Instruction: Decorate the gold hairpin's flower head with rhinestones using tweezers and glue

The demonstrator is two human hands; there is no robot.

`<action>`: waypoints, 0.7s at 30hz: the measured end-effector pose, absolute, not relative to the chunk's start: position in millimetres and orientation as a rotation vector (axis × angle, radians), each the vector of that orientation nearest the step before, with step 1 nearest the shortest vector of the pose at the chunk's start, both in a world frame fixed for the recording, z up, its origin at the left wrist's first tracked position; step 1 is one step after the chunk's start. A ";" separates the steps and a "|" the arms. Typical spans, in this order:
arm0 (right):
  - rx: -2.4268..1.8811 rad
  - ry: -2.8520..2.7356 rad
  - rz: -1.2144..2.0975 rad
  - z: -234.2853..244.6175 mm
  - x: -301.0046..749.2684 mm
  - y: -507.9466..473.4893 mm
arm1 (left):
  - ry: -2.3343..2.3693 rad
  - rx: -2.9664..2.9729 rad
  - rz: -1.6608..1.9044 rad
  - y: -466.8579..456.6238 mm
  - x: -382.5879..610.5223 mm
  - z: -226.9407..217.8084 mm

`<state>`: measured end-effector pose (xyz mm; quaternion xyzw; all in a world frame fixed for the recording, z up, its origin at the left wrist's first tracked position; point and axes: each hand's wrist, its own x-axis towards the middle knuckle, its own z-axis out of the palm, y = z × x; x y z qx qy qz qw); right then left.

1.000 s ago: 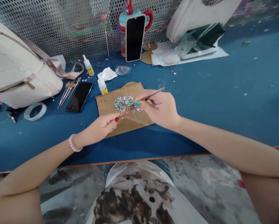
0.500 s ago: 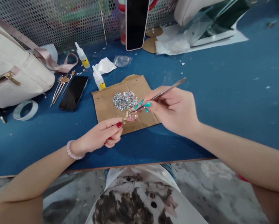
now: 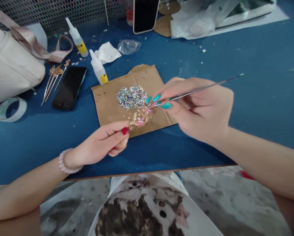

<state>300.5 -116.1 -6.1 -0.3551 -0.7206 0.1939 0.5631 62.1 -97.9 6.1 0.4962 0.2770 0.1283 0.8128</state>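
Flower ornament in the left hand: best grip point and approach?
I'd pinch the flower ornament by its narrow left end, from the left, as the left hand does. Its broad, decorated part spreads rightward, where the right hand and metal tool crowd access.

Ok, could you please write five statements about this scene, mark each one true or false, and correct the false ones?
1. The right hand holds a thin metal tool. True.
2. The left hand is empty. False: the left hand holds a gold-coloured ornament with pink flowers.
3. A pile of glittering bits lies on brown cardboard. True.
4. The tape roll lies on the cardboard. False: the tape roll lies on the blue table, left of the cardboard.
5. Two bottles with yellow labels are in view. True.
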 end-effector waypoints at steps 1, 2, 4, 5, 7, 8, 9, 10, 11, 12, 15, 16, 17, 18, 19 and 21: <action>-0.838 -1.694 0.461 -5.5 300.5 -116.5 | 0.595 1.068 0.269 -98.1 62.3 6.7; -0.840 -1.698 0.471 -4.9 300.5 -116.9 | 0.598 1.077 0.264 -98.4 62.7 7.5; -0.846 -1.726 0.494 -3.8 300.6 -117.5 | 0.608 1.098 0.257 -98.7 63.6 9.0; -0.844 -1.744 0.491 -3.2 300.7 -117.8 | 0.611 1.111 0.256 -98.8 64.0 9.8; -0.845 -1.769 0.474 -1.9 301.2 -118.3 | 0.620 1.140 0.255 -98.9 64.4 11.0; -0.847 -1.776 0.466 -1.2 301.5 -118.5 | 0.625 1.155 0.255 -98.9 64.5 11.6; -0.851 -1.783 0.463 -0.7 301.9 -118.8 | 0.631 1.171 0.252 -99.0 64.4 12.0; -0.856 -1.787 0.458 -0.3 302.3 -119.1 | 0.633 1.188 0.248 -99.0 64.4 12.4; -0.865 -1.788 0.451 -0.2 302.7 -119.2 | 0.634 1.206 0.244 -99.0 64.3 12.6; -0.864 -1.791 0.431 -0.2 303.0 -119.2 | 0.635 1.221 0.240 -98.9 64.2 12.7; -0.830 -1.834 0.295 -1.0 303.6 -117.7 | 0.625 1.257 0.242 -98.4 64.2 12.6; -0.801 -1.858 0.234 -1.1 303.8 -116.7 | 0.625 1.263 0.244 -98.3 64.3 12.5; -0.771 -1.884 0.178 -1.0 304.0 -115.6 | 0.630 1.268 0.242 -98.2 64.5 12.5; -0.743 -1.910 0.130 -0.6 304.2 -114.5 | 0.636 1.274 0.238 -98.1 64.7 12.7; -0.721 -1.935 0.097 -0.1 304.4 -113.5 | 0.643 1.282 0.233 -98.1 65.1 12.9; -0.685 -1.965 0.060 1.2 304.7 -112.2 | 0.656 1.301 0.223 -98.1 65.6 13.8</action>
